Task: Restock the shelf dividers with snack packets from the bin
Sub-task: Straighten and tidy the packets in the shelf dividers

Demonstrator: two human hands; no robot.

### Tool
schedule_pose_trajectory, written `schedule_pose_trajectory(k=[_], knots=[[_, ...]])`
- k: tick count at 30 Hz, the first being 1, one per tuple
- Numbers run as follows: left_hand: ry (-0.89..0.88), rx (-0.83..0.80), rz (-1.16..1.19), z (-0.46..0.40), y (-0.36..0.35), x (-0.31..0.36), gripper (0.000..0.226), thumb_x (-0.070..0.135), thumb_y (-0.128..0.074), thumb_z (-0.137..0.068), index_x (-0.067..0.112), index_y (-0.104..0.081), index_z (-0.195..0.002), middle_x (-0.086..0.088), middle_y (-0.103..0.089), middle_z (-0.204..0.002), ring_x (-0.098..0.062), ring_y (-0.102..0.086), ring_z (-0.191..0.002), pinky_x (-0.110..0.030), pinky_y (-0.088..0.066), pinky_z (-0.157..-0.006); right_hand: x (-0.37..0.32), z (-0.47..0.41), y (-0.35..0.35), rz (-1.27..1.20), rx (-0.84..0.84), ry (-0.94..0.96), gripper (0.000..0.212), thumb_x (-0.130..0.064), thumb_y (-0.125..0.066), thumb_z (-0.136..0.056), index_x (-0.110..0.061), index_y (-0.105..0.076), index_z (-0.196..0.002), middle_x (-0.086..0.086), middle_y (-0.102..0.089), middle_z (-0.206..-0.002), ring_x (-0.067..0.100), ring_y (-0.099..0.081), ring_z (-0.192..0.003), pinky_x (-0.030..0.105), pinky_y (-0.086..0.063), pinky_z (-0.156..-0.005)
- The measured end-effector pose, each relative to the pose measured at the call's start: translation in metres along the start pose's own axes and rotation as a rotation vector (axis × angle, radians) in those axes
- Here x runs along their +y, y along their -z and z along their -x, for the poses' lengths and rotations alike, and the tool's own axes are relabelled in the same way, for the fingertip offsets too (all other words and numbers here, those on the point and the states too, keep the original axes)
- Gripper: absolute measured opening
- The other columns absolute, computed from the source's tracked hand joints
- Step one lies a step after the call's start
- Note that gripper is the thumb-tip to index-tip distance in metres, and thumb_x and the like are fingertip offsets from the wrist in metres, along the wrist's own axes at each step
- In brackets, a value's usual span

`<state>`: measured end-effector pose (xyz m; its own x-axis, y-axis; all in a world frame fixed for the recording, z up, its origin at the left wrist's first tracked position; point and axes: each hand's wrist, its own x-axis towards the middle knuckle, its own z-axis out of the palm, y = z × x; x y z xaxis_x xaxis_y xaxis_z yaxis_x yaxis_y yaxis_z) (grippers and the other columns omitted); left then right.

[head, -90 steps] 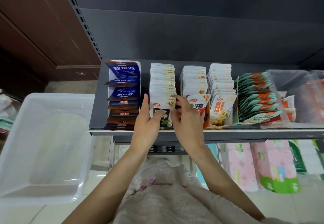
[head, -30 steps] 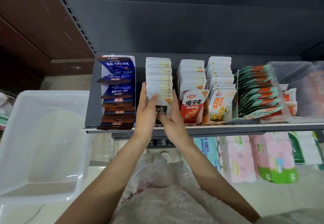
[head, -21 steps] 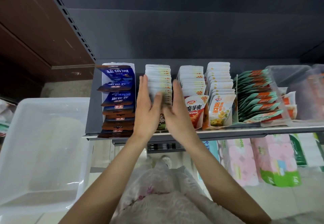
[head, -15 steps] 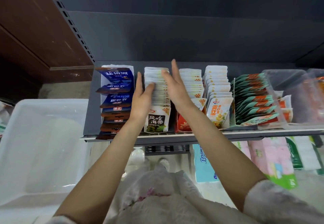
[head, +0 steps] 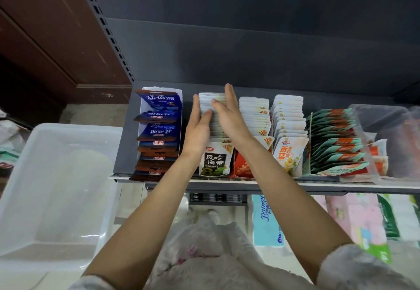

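A row of white seaweed packets (head: 216, 128) was bracketed at centre frame by both hands, flattened against its sides. The left hand (head: 198, 128) was laid along the row's left edge with fingers straight, the right hand (head: 229, 117) along the right edge and over the top, its fingers extended toward the shelf back; neither was curled round a packet. The front packet (head: 214, 161) was seen upright at the shelf lip (head: 250, 185). The clear bin (head: 56, 189) was seen at lower left with nothing visible in it, so restocking was judged nearly complete and the row was being squared.

Trouble could be caused by uneven pressure: if the row were squeezed or pushed back too hard, packets could be buckled upward or tipped into the red packet row (head: 254, 117) just beside it. If the hands were drawn forward carelessly, the front packet could be dragged over the lip. The blue packets (head: 159, 117) at left, already leaning unevenly, could be toppled by a brush of the left wrist.
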<state>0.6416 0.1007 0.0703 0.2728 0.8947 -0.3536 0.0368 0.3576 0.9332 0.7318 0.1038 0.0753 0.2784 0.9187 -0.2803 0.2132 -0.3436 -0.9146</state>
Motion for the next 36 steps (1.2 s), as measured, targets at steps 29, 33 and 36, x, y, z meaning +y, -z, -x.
schedule_pose_trajectory(k=[29,33,36], knots=[[-1.051,-0.298,-1.51,-0.008,0.191,-0.002,0.06,0.049,-0.08,-0.063,0.019,-0.063,-0.112,-0.001,-0.065,-0.102,-0.023,-0.058,-0.089,-0.033,-0.033,-0.075,-0.019,0.0,-0.087,0.959,0.105,0.535,0.017,-0.015,-0.046,-0.098,-0.005,-0.056,-0.106,0.012,-0.065,-0.099,0.03,-0.06,-0.087,0.041,-0.049,-0.071],[-1.048,-0.389,-1.38,-0.023,0.196,0.004,0.049,0.042,-0.081,-0.067,0.024,-0.067,-0.11,0.002,-0.069,-0.1,-0.02,-0.061,-0.088,-0.029,-0.029,-0.075,-0.021,0.003,-0.085,0.88,0.1,0.497,0.019,-0.013,-0.046,-0.098,-0.006,-0.056,-0.112,0.012,-0.067,-0.104,0.029,-0.062,-0.089,0.042,-0.05,-0.076],[-1.131,-0.378,-1.359,-0.03,0.198,0.003,0.031,0.03,-0.08,-0.07,0.022,-0.072,-0.099,0.002,-0.071,-0.089,-0.019,-0.064,-0.077,-0.029,-0.03,-0.071,-0.024,0.008,-0.082,0.835,0.069,0.465,0.025,-0.013,-0.044,-0.099,-0.007,-0.056,-0.12,0.011,-0.067,-0.11,0.026,-0.062,-0.095,0.037,-0.049,-0.081]])
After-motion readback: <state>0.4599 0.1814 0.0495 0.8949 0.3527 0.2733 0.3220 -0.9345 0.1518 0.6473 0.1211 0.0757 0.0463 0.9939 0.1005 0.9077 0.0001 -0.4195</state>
